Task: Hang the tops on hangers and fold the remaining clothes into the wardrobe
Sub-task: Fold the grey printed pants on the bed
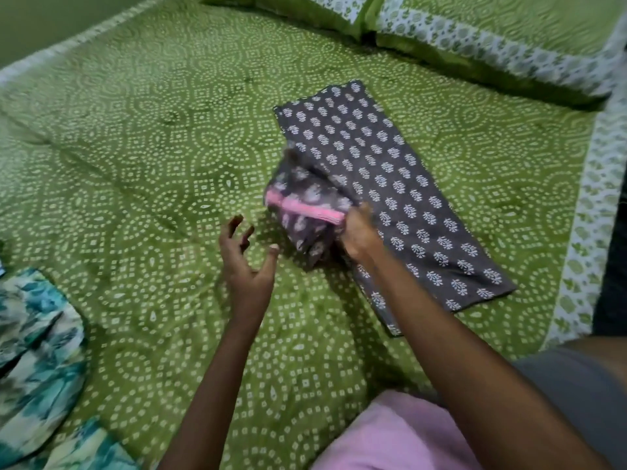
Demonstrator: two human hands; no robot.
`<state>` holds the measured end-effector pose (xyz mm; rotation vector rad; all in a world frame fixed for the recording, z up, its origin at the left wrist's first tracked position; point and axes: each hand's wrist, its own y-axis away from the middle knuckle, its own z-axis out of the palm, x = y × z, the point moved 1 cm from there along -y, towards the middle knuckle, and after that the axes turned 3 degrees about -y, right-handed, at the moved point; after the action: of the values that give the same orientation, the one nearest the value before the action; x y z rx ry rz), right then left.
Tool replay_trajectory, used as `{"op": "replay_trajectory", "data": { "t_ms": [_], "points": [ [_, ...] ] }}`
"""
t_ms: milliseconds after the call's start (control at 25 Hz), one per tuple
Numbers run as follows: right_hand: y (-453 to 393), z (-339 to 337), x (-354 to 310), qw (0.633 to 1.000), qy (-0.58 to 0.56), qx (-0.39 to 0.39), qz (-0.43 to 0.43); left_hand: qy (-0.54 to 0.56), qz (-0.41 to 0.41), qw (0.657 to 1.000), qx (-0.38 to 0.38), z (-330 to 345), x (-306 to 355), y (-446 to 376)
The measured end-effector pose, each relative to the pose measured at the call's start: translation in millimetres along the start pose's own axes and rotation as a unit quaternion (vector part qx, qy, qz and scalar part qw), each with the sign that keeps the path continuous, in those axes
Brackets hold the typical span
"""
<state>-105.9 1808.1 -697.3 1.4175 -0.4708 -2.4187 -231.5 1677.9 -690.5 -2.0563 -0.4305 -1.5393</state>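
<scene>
the grey printed garment point(380, 184) lies in a long strip across the green bedspread point(135, 164), running from about 11 o'clock down to 5 o'clock on the right half of the bed. its near-left end is lifted and bunched, showing a pink trim band point(305, 208) across the raised fold. the right hand point(359, 232) grips that bunched end right at the pink band, fingers curled into the cloth, though the motion blur hides just how they sit. the left hand point(247, 259) hovers just beside the fold at its 9 o'clock, palm turned toward it, fingers spread and loosely bent, holding nothing and not touching the cloth.

at 8 o'clock, at the bed's left edge, a teal and white patterned garment point(37, 334) lies rumpled, well apart from the grey one. two green pillows point(492, 45) with white printed borders sit at 1 o'clock along the head of the bed. pink fabric point(390, 435) shows at 6 o'clock beneath the arms.
</scene>
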Motion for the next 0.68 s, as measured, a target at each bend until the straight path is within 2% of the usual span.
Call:
{"op": "replay_trajectory", "data": {
  "t_ms": [40,120,160,240,320,400,480,560,680],
  "points": [
    [-15,-30,-19,0.997,-0.057,0.044,-0.012,-0.09,0.022,0.995,-0.048,19,-4,-1],
    [-36,-90,-35,0.988,-0.09,0.121,-0.02,-0.26,0.053,0.948,-0.175,60,-17,1],
    [-39,-113,-37,0.986,-0.091,0.141,-0.009,-0.299,0.059,0.925,-0.227,78,-22,5],
    [-42,-145,-32,0.984,-0.043,0.173,0.025,-0.312,0.049,0.91,-0.27,107,-32,9],
    [-46,-150,-32,0.976,-0.032,0.21,0.052,-0.334,0.057,0.906,-0.252,121,-39,9],
    [-48,-141,-41,0.97,-0.007,0.245,0.014,-0.358,0.099,0.903,-0.215,128,-43,9],
    [-53,-137,-54,0.956,0.072,0.283,0.003,-0.372,0.149,0.899,-0.177,134,-44,6],
    [-60,-144,-66,0.938,0.16,0.308,-0.017,-0.372,0.157,0.903,-0.145,138,-41,1],
    [-67,-167,-89,0.924,0.131,0.355,-0.058,-0.401,0.182,0.889,-0.124,142,-38,-2]
  ]
}}
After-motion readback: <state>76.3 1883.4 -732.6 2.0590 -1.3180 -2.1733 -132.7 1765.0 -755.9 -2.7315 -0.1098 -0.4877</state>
